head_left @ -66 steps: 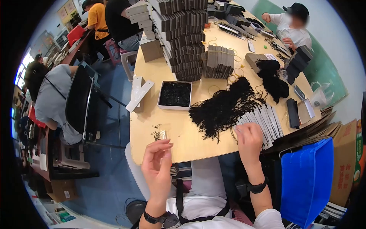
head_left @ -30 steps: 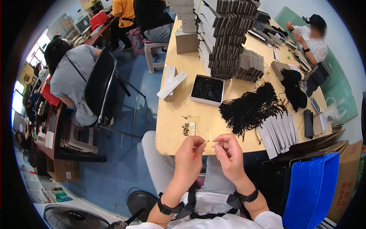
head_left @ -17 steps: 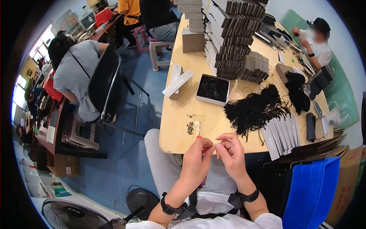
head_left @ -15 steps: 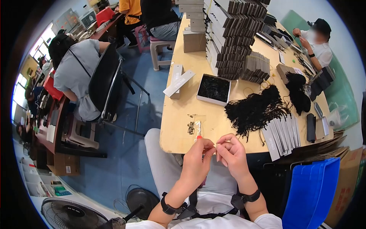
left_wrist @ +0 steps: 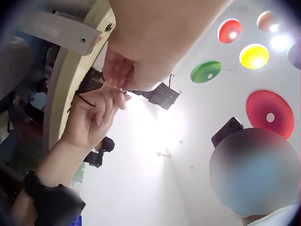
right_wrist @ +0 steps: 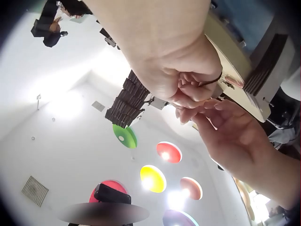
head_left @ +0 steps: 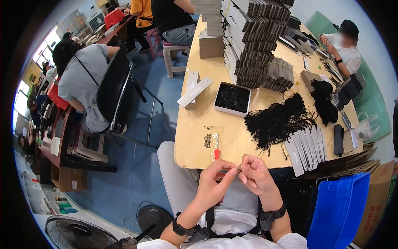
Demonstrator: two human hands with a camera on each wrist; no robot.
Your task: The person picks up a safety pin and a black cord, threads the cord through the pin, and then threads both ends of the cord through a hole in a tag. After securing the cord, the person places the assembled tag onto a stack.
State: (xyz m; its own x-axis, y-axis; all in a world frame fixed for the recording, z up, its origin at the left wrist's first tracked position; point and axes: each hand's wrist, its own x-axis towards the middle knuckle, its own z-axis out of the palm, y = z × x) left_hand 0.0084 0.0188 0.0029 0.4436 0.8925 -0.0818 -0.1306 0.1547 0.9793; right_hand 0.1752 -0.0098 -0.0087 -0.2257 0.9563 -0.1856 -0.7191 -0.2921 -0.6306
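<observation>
Black thin cord (left_wrist: 85, 100) runs through the right hand (head_left: 255, 176), its curled fingers gripping it, probably to keep the slack in check while the fingertips stay free for fine work. Left hand (head_left: 215, 178) is closed in a thumb-and-finger pinch on a small dark piece (head_left: 239, 169) between the two hands; too tiny to say if it's cord end or metal. Tips nearly meet over the lap, just off the table edge, likely for close sight and steady control.

Loose brass-toned metal bits (head_left: 207, 141) lie near the front edge beside a clear plastic strip (head_left: 215, 143) with a red end, on the left hand's side, presumably for quick picking. Tangled black cord bundle (head_left: 280, 118) sits on the right-hand side, next to fanned pale grey printed tags (head_left: 306, 149); the fan seems meant to let one tag come away at a time.

White shallow box (head_left: 232, 111) corrals fine black strands behind the working spot. Tall dark-edged stack of card pieces (head_left: 259, 45) stands farther back, likely to save front space. Two crossed pale strips (head_left: 195, 92) lie left of the box; reason for the crossing, can't tell.
</observation>
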